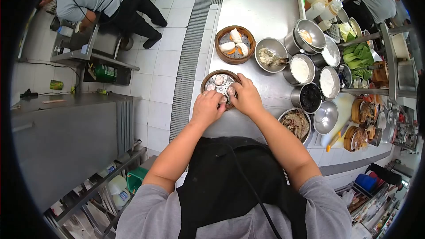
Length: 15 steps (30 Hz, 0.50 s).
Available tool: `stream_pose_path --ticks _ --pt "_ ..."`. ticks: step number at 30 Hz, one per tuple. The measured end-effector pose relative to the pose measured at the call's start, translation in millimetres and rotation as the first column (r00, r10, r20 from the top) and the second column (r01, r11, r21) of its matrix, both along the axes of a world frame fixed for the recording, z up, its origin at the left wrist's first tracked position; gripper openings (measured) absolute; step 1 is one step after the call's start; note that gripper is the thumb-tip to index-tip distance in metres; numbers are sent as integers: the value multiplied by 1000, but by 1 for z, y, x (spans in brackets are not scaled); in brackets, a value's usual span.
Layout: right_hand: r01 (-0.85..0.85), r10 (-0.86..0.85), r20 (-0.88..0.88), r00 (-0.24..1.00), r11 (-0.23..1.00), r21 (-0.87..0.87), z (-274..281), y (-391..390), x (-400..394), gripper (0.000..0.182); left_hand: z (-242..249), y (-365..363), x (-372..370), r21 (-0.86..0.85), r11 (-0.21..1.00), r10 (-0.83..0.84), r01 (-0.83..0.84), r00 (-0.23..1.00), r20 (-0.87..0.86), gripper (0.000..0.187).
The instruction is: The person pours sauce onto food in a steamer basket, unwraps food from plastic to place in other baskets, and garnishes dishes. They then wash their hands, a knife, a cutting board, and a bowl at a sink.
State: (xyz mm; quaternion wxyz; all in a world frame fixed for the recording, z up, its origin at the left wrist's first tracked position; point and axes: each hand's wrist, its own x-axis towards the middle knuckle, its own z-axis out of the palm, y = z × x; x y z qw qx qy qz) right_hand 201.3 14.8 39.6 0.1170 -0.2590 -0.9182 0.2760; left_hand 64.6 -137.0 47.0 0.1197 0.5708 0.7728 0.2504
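Your left hand (207,107) and right hand (248,96) are part-curled over the small round dumplings (219,79) in the steamer basket (211,74), fingers at the nearer pieces, though you cannot tell whether either hand grips one. They should be light, soft, perhaps tacky and easily dented, so take each lightly by its sides; lettering on the green container (105,71), far off beyond your left hand, is too small to read.
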Motion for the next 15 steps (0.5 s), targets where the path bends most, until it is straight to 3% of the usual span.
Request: stream_pose_path --ticks 2,5,8,10,15 --pt "20 -20 -38 999 1000 -5 -9 2 1 47 0 -1 -2 -19 1000 -7 7 1000 19 30" --pt "14 -14 -13 1000 1000 -25 3 -1 -1 47 5 -4 -8 107 992 62 -73 993 100 37" --pt "1 -1 -154 988 1000 5 7 -2 -14 46 9 0 -26 165 968 199 -189 979 -49 46" --pt "-115 129 -157 979 989 96 5 5 -29 46 4 5 -38 -33 989 139 -143 986 -88 52" --pt "-91 109 -86 990 978 186 -8 9 -41 41 -6 12 -51 -97 990 99 -100 995 -18 51"
